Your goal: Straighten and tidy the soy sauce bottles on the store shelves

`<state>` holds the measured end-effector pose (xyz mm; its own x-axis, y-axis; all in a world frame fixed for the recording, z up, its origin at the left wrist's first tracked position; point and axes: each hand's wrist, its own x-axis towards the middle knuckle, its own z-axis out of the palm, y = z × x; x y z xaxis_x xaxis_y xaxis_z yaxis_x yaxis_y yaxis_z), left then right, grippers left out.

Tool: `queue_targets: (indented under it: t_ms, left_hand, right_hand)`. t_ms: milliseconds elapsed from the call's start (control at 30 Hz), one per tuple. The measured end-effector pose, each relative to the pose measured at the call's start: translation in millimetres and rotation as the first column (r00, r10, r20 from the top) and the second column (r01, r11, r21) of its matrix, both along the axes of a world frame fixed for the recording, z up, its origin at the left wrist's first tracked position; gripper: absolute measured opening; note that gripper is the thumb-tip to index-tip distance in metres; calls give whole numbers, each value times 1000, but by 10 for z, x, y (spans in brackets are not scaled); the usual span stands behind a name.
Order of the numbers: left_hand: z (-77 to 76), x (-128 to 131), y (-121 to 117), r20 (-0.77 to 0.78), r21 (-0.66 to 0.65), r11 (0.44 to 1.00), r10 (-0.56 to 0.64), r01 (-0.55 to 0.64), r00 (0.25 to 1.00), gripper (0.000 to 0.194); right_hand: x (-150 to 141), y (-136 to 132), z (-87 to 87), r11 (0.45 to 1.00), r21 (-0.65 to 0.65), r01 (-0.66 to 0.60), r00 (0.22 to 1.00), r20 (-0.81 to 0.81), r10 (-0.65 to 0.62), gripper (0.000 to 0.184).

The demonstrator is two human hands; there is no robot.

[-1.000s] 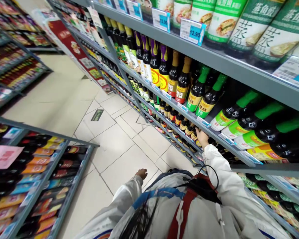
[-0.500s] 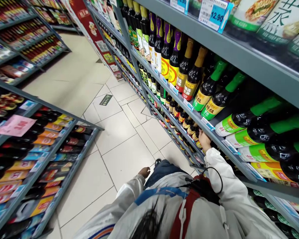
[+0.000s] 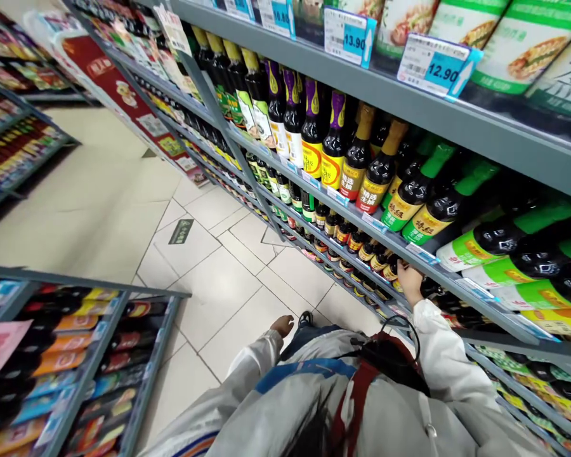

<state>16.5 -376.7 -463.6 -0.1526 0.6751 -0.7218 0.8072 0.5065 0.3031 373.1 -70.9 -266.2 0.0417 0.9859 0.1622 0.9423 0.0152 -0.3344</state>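
My right hand [image 3: 410, 282] reaches into the lower shelf on the right, under the grey shelf edge [image 3: 400, 244], among small dark bottles with orange labels [image 3: 390, 270]. Its fingers curl round one of them, though the grip is partly hidden. My left hand [image 3: 283, 325] hangs at my side over the floor tiles, fingers loosely curled, holding nothing I can see. Both arms wear white sleeves.
Dark sauce bottles with purple, gold and green caps [image 3: 335, 143] fill the shelf above. Price tags [image 3: 433, 66] line the top shelf edge. A second rack of bottles and packets [image 3: 76, 355] stands on the left. The tiled aisle floor [image 3: 219, 279] runs between them.
The view has swung slightly left and up. My right hand stays at the same lower shelf among the small bottles; my left hand keeps hanging by my side.
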Motion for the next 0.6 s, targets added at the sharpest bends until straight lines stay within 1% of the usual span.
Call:
queue_targets:
  t_ms: [100,200,267,333,400,467,533,600]
  left_hand:
    - [92,-649,2,-41,-25,1000,-11,10,999,33]
    - [169,-1246,-106,-94,-87,996,-21,13,995,31]
    - [219,-1577,-210,-134,-140,990,-31,12,991,29]
    - [270,-1834,-304,-170,-188,982,-44,11,984,28]
    - [318,-1999,-362,-197,-221,975,-59,14,979,28]
    - [362,-2065,-372,-209,-238,971,-78,27,975,28]
    - [402,-2038,-335,-200,-237,970,-101,52,975,27]
    - [442,-1938,-245,-173,-210,973,-131,94,976,26]
  right_hand:
    - [-125,-65,4,996,34,82,996,-41,-80,47]
    - [-260,-115,5,987,70,145,988,-69,-140,45]
    - [-359,-138,4,972,138,190,981,-71,-182,47]
    - [-459,-145,1,953,225,201,980,-39,-197,50]
    - [-550,-126,0,949,268,165,984,24,-178,50]
    - [-623,-81,0,965,228,132,985,77,-153,49]
    - [-671,-24,1,975,170,143,983,92,-160,47]
    - [-689,24,5,977,133,165,980,88,-178,44]
